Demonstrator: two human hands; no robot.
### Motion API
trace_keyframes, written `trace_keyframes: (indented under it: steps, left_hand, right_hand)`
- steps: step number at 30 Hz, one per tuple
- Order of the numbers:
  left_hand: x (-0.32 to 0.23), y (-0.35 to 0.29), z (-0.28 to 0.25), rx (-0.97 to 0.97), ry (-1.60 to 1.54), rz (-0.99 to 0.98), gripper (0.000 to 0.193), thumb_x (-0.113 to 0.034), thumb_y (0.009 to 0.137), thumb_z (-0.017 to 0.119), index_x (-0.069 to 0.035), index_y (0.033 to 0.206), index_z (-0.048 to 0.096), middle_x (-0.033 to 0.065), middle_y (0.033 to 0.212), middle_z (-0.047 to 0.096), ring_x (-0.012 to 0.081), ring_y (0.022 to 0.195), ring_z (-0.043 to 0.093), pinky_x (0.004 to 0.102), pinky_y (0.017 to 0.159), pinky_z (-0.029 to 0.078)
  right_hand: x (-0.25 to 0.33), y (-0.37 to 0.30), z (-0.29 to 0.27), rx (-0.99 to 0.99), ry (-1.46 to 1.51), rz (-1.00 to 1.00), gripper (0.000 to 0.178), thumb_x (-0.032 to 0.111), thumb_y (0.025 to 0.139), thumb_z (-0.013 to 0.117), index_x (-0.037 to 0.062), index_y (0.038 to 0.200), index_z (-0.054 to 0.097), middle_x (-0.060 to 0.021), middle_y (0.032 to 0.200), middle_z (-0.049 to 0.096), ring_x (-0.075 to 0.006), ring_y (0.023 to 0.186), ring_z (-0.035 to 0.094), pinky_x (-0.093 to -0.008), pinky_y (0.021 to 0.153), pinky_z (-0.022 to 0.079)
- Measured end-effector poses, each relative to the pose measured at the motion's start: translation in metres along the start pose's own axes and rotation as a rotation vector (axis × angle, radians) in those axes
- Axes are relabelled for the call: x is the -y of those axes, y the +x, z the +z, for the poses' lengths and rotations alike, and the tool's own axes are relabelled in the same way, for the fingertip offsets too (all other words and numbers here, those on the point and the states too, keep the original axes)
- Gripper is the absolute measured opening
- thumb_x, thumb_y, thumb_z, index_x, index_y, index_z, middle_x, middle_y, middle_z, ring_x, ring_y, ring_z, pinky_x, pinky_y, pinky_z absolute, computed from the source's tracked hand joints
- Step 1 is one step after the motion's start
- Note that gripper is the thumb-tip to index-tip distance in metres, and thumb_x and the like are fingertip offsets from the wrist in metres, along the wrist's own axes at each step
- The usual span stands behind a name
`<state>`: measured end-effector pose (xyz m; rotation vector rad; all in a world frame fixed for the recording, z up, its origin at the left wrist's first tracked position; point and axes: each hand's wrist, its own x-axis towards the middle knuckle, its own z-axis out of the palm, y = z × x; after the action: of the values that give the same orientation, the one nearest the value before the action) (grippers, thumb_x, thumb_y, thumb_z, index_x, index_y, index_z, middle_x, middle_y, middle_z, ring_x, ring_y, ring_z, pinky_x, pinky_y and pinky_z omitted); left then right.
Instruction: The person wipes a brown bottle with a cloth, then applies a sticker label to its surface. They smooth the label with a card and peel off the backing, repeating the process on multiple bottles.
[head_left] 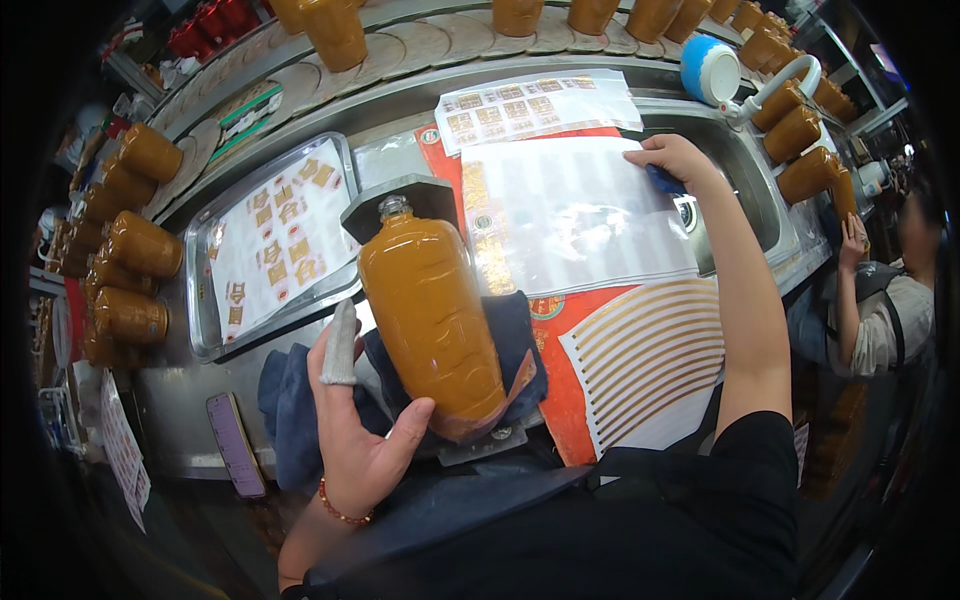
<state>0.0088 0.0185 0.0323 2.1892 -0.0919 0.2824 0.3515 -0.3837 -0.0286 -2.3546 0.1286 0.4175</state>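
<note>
A large amber-brown glass bottle (430, 320) leans in front of me, its clear neck at the far end against a dark angular holder (395, 200). Dark blue cloth (515, 340) lies under and beside it. My left hand (362, 430) is at the bottle's lower left, fingers apart, thumb against the glass; a grey sleeve (340, 345) covers one finger. My right hand (675, 165) reaches to the upper right edge of a translucent white sheet (580, 210), fingertips closed on its corner. A small dark blue piece (662, 180) is tucked in the right palm; its kind is unclear.
Left of the bottle, a metal tray (200, 300) holds a sheet of gold decals. A phone (236, 445) lies nearer. A gold-striped sheet (650, 360) rests on red paper (565, 400). Beyond are a sink (755, 200), faucet (790, 80) and conveyor (430, 50) with amber bottles. A person (880, 310) is right.
</note>
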Motion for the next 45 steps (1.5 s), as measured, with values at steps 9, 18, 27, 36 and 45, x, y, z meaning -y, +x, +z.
trace_keyframes:
  steps: [9,18,27,36,45]
  left_hand:
    - [0.000,0.026,0.016,0.058,-0.145,0.000,0.092,-0.022,0.088,0.078,0.010,0.155,0.024,0.0299,0.153,0.037,0.0406,0.143,0.039,0.0436,0.118,0.032]
    - [0.021,0.025,0.018,0.105,-0.537,0.004,0.090,-0.019,0.094,0.070,0.012,0.157,0.013,0.0275,0.159,0.031,0.0340,0.149,0.034,0.0422,0.121,0.028]
    - [0.029,0.020,0.020,0.164,-0.560,0.049,0.090,-0.009,0.097,0.064,0.006,0.161,0.002,0.0235,0.163,0.025,0.0282,0.151,0.031,0.0407,0.123,0.025]
    - [0.006,0.001,0.025,0.096,-0.392,-0.064,0.088,-0.007,0.091,0.074,0.010,0.156,0.018,0.0232,0.155,0.037,0.0300,0.144,0.041,0.0403,0.120,0.032]
    - [0.005,0.004,0.023,0.124,-0.517,-0.093,0.090,-0.004,0.091,0.072,0.007,0.159,0.014,0.0225,0.157,0.035,0.0290,0.146,0.039,0.0405,0.121,0.031]
  right_hand:
    - [-0.039,0.012,-0.024,-0.223,0.191,-0.257,0.020,0.022,0.088,0.079,0.0038,0.097,0.078,0.0018,0.082,0.070,-0.0057,0.071,0.057,-0.0219,0.067,0.045]
    - [0.121,-0.260,0.095,0.325,0.342,-0.604,0.009,0.002,0.087,0.075,0.0007,0.096,0.077,-0.0028,0.086,0.069,-0.0092,0.074,0.060,-0.0237,0.067,0.047]
    - [0.125,-0.297,0.154,-0.146,0.092,-0.869,0.022,-0.004,0.078,0.081,0.0010,0.099,0.076,-0.0069,0.083,0.062,-0.0166,0.068,0.059,-0.0261,0.057,0.046]
    - [0.118,-0.294,0.157,0.111,0.499,-0.520,0.043,-0.004,0.081,0.081,-0.0016,0.120,0.063,-0.0041,0.093,0.059,-0.0071,0.070,0.060,-0.0202,0.065,0.049]
    - [0.114,-0.284,0.159,0.278,0.842,-0.279,0.038,-0.003,0.089,0.075,-0.0026,0.122,0.054,-0.0015,0.096,0.055,-0.0031,0.075,0.059,-0.0162,0.069,0.050]
